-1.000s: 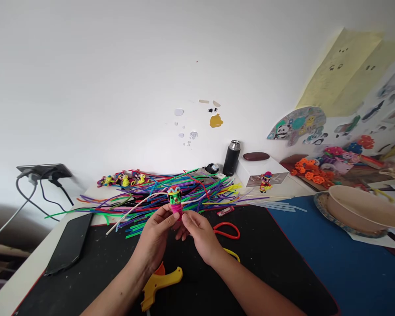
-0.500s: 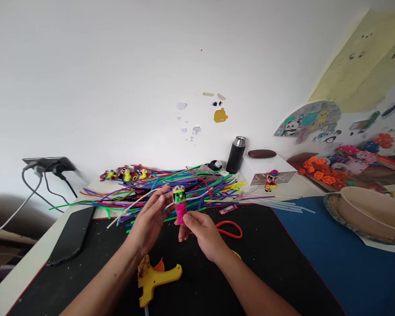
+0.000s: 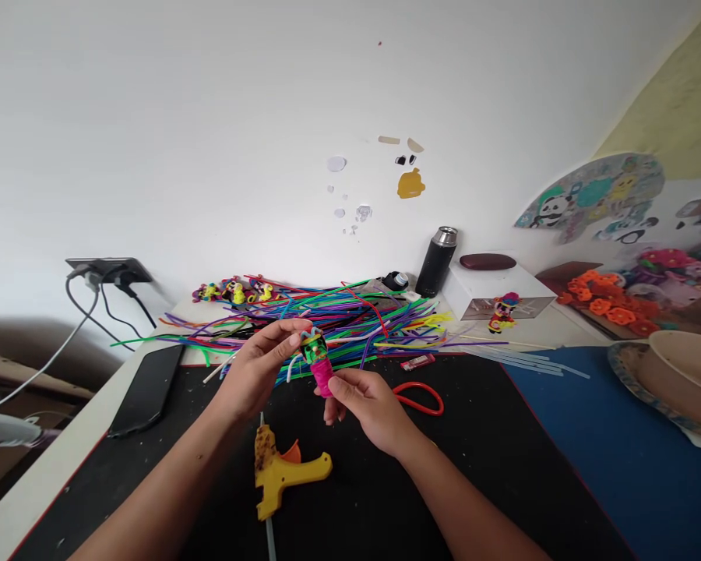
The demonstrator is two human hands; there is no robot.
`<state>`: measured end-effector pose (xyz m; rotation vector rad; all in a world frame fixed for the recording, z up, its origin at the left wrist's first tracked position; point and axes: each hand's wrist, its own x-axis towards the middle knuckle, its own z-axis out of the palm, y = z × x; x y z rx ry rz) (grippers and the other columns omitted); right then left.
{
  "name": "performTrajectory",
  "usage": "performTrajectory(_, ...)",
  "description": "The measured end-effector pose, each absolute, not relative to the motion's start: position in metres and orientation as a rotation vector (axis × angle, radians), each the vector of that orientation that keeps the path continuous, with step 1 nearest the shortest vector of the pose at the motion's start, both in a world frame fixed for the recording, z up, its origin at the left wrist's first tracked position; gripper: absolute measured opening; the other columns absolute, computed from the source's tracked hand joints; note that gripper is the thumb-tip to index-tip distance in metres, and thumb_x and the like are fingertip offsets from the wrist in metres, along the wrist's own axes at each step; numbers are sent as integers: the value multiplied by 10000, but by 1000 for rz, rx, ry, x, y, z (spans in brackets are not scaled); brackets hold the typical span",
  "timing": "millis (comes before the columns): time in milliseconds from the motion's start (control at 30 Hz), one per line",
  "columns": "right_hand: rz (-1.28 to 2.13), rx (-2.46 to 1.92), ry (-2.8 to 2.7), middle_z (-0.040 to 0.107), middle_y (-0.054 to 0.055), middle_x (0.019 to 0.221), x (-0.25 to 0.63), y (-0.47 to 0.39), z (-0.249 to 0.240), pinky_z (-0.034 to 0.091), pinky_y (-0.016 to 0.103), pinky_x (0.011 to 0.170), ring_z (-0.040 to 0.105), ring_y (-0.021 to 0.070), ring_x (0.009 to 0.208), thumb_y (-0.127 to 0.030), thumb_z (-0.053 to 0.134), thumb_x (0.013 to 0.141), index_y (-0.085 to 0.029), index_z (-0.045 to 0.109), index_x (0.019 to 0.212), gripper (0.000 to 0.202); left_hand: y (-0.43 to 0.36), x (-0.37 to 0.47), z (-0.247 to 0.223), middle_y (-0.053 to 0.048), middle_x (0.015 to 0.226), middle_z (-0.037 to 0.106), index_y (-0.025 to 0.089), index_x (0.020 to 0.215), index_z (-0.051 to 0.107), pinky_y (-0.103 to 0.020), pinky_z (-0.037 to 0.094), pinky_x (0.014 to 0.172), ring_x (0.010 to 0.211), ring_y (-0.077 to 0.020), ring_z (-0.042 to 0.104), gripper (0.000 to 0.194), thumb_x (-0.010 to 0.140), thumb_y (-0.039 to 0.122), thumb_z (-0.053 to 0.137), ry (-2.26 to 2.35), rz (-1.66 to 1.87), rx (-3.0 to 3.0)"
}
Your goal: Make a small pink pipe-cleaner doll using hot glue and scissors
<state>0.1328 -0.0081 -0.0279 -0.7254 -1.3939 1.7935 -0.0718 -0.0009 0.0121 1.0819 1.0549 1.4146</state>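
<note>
A person's right hand (image 3: 365, 405) pinches a small pipe-cleaner figurine (image 3: 322, 376) by its pink-wrapped body, thumb pressed against the front, above a black desk mat (image 3: 379, 499). The figurine, green-faced and topped with a multicolored headdress, tilts slightly leftward between the two hands. At its head, the left hand (image 3: 265, 362) holds thumb and forefinger close together beside the headdress; whether they pinch it cannot be told from this angle. Below the hands lies a yellow hot glue gun (image 3: 273, 473) with an orange trigger, a glue stick (image 3: 270, 538) protruding from its rear. A red loop (image 3: 442, 402) rests on the mat near the right hand. Behind, a dense heap of colorful pipe cleaners (image 3: 339, 313) spreads toward the wall, with a black thermos (image 3: 437, 265) standing just beyond. A dark red case (image 3: 487, 262) sits atop a white box (image 3: 526, 282), a second figurine (image 3: 504, 312) upright before it.
</note>
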Motion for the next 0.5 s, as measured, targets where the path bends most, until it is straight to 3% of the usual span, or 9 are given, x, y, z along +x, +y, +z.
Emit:
performTrajectory(233,1846,-712,-1246,739,51,742,129,-8,-31,431,286,612,673,163,611,-698,699,916,-148,764,963,556,-1,-68,11,-44,1007,761,248,987,850,-289,484,853,950,-214,644,299,746,396,945,1051,1469,1099)
performTrajectory(500,1837,-792,-1166,741,36,721,125,-9,-35,431,277,589,663,160,585,-675,747,884,-172,701,896,505,-2,-65,9,-81,1038,754,226,993,843,-311,496,857,984,-260,649,253,781,347,913,1054,1448,1116)
